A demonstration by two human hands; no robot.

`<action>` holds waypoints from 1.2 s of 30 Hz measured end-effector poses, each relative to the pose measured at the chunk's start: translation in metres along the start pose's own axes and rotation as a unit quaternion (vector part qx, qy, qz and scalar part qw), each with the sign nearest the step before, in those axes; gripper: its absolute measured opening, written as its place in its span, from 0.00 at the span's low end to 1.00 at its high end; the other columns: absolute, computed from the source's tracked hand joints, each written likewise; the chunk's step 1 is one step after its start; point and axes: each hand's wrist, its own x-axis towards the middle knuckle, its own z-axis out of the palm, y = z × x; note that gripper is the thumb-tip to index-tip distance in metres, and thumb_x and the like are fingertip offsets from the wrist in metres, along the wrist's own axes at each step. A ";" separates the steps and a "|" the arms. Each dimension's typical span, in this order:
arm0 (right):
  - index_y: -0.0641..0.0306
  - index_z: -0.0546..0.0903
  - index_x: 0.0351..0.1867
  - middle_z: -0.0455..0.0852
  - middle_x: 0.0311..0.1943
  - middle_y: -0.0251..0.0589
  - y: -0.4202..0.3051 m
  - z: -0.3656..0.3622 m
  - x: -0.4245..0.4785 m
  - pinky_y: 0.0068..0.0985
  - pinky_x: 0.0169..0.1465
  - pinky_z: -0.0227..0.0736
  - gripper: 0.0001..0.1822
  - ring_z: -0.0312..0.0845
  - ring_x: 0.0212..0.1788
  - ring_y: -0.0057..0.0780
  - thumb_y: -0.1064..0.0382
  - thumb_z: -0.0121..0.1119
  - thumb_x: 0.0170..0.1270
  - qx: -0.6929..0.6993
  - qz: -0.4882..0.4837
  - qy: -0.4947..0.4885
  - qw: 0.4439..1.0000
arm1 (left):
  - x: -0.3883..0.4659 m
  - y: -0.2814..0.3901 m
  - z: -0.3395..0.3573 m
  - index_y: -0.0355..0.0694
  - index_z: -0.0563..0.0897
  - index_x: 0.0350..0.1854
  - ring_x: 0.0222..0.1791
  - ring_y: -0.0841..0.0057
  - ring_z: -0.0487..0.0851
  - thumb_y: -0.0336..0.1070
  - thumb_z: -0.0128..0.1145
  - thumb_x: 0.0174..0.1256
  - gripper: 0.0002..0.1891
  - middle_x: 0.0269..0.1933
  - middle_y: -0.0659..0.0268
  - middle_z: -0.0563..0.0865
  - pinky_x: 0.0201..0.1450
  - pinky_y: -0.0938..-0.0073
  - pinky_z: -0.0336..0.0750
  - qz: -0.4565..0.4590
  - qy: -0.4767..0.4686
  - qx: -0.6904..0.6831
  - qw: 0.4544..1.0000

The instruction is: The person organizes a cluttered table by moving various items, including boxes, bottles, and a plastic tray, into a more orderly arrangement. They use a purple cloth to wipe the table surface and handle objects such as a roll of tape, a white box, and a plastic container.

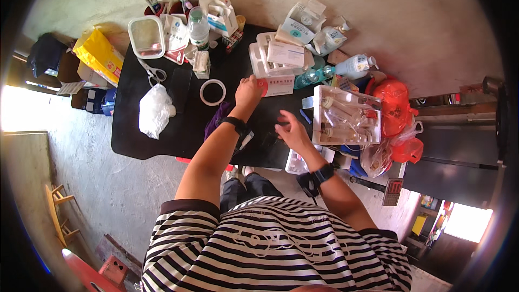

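Observation:
My left hand [248, 94] is closed at the left end of a flat white and red medicine carton [280, 86], which bears printed writing. The fingertips are partly hidden behind the hand, and the carton lies low at the front of white plastic trays [259, 60]. To the right, my right hand [295, 133] hovers over the black table [267, 129] with fingers spread and nothing in them. Another white carton [286, 54] rests on the trays. Beside my right hand stands a white foam box [316, 117] with several glass vials or bottles inside.
Left on the table are a tape roll [201, 92], scissors [156, 74], a white plastic bag [155, 109] and a lidded clear container [146, 37]. A plastic bottle [198, 28] stands behind. Pump bottles [357, 65] and red bags [390, 105] crowd the right side. A purple cloth [217, 119] lies near my left forearm.

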 end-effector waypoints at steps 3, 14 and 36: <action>0.66 0.71 0.69 0.88 0.52 0.49 0.005 -0.034 -0.026 0.27 0.45 0.83 0.30 0.89 0.39 0.28 0.63 0.67 0.69 0.073 0.015 0.004 0.997 | -0.003 0.001 -0.003 0.33 0.83 0.42 0.42 0.54 0.87 0.39 0.69 0.57 0.16 0.37 0.54 0.89 0.46 0.60 0.82 -0.057 -0.030 -0.160 0.985; 0.67 0.73 0.68 0.87 0.54 0.44 -0.095 -0.153 -0.054 0.20 0.40 0.84 0.23 0.88 0.42 0.23 0.67 0.60 0.75 0.137 -0.041 -0.094 0.985 | 0.014 0.022 -0.127 0.30 0.88 0.44 0.28 0.86 0.81 0.34 0.72 0.61 0.14 0.33 0.68 0.88 0.31 0.83 0.73 -0.186 -0.040 -0.416 0.889; 0.75 0.83 0.54 0.90 0.45 0.59 -0.045 -0.200 0.242 0.37 0.53 0.79 0.26 0.88 0.48 0.45 0.49 0.60 0.71 -0.287 -0.052 -0.066 0.954 | 0.111 0.017 -0.009 0.41 0.85 0.60 0.57 0.48 0.85 0.52 0.54 0.72 0.24 0.52 0.44 0.88 0.62 0.56 0.78 -0.205 0.029 -0.091 0.974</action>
